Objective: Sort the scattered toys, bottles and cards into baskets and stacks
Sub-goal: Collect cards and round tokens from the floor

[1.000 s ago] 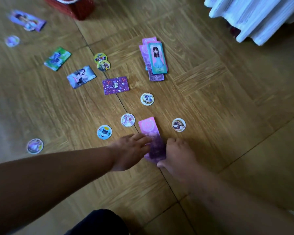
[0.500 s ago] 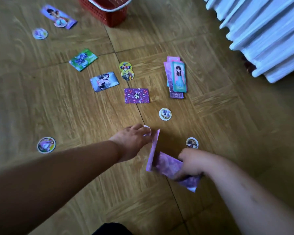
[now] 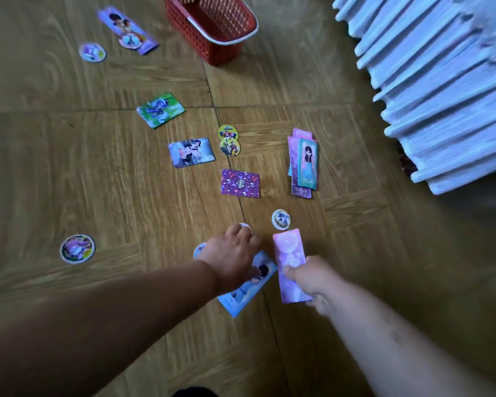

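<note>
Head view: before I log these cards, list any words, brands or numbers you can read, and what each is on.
No text reads for certain.
purple card: white logo in the middle, too blurred to read.
round disc and the other discs: pictures only, any print too small.
pink card in the right hand: pale pattern, no legible words.
red basket: no label shows.

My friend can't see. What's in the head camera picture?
A person's right hand holds a long pink card over a wooden floor, while the left hand covers part of a blue card. Cards and round discs lie scattered near a red basket.
</note>
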`<state>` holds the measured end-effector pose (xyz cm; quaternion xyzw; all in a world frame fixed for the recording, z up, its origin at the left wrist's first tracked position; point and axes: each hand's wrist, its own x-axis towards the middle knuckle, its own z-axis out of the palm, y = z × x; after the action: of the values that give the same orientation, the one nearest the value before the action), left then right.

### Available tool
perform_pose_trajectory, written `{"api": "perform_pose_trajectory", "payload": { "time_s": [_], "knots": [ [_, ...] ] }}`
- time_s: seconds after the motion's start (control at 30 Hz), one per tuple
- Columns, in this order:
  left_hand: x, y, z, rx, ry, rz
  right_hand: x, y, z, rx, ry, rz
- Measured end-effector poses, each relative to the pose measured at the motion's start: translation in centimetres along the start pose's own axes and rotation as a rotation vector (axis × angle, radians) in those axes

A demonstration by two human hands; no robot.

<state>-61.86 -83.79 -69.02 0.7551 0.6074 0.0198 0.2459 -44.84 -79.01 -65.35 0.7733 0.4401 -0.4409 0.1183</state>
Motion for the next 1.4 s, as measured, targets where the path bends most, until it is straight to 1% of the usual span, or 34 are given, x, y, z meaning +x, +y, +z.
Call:
{"api": "perform_pose_trajectory", "payload": {
  "time_s": [0.03,0.07,0.17,0.23,0.3,0.37,0.47,0.53,0.6,0.63,0.77,0.83,0.87,0.9,0.97,1.03,1.07,1.17,1.2,1.23,1.3,1.33,1.37,1.4],
  "knots": [
    [-0.2,0.3,0.3,0.049,-0.072,0.015,0.3,0.4,0.4,-0.008,0.012,0.008],
    [-0.3,0.6,0.8,0.103,-0.098,0.055,0.5,0.8,0.8,0.006,0.020,0.004],
    [0.3,0.4,1.4,0.197,-0.106,0.206,1.3,0.9,1.8,0.105,0.025,-0.060],
    [1.2,0.6,0.5,0.270,-0.108,0.233,1.7,0.7,2.3,0.136,0.047,-0.128],
    [1.5,1.2,-0.5,0.319,-0.152,0.182,2.1,1.0,2.5,0.148,0.055,-0.142],
    [1.4,1.6,-1.0,0.318,-0.204,0.082,1.8,1.2,2.4,0.163,0.051,-0.151],
    [0.8,1.3,-1.6,0.270,-0.247,-0.049,1.2,1.0,2.5,0.205,-0.056,-0.188],
    [0.6,0.4,-2.5,0.123,-0.251,-0.196,0.8,0.5,2.7,0.279,-0.197,-0.252],
    [0.4,-1.0,-4.1,-0.148,-0.180,-0.371,0.9,-0.4,2.9,0.284,-0.317,-0.328],
    [0.3,-1.7,-5.0,-0.289,-0.129,-0.439,1.0,-0.9,3.1,0.265,-0.332,-0.371],
    [0.4,-2.7,-7.7,-0.796,0.137,-0.572,1.8,-3.8,2.8,0.214,-0.190,-0.557],
    [1.0,-2.7,-8.3,-0.969,0.279,-0.655,2.8,-5.4,1.9,0.242,-0.132,-0.607],
    [1.4,-2.6,-8.4,-1.009,0.329,-0.679,3.5,-6.1,0.9,0.253,-0.057,-0.621],
    [1.7,-2.5,-8.4,-0.998,0.357,-0.685,4.5,-6.8,-0.2,0.265,0.043,-0.618],
    [2.1,-2.3,-8.1,-0.834,0.340,-0.646,6.6,-8.3,-3.1,0.314,0.223,-0.560],
    [1.9,-2.0,-7.5,-0.653,0.258,-0.584,8.4,-9.7,-5.8,0.353,0.291,-0.508],
    [1.7,-2.0,-7.1,-0.587,0.200,-0.553,9.2,-10.1,-6.6,0.324,0.301,-0.490],
    [0.9,-2.1,-5.6,-0.308,-0.018,-0.460,9.5,-9.5,-7.6,0.109,0.363,-0.427],
    [0.3,-2.3,-5.2,-0.201,-0.091,-0.418,9.0,-8.4,-7.5,0.022,0.372,-0.410],
    [-0.3,-2.4,-4.8,-0.109,-0.161,-0.381,8.3,-7.0,-7.3,-0.071,0.341,-0.389],
    [-1.8,-2.6,-4.0,0.016,-0.252,-0.321,6.5,-3.1,-6.4,-0.285,0.182,-0.293],
    [-2.5,-3.0,-3.5,0.069,-0.262,-0.289,5.7,-1.1,-5.6,-0.374,0.116,-0.246],
    [-3.0,-3.2,-3.1,0.118,-0.258,-0.255,5.1,0.8,-4.8,-0.427,0.091,-0.214],
    [-3.4,-3.5,-2.8,0.151,-0.244,-0.227,4.5,2.4,-4.2,-0.443,0.105,-0.210]
  ]
}}
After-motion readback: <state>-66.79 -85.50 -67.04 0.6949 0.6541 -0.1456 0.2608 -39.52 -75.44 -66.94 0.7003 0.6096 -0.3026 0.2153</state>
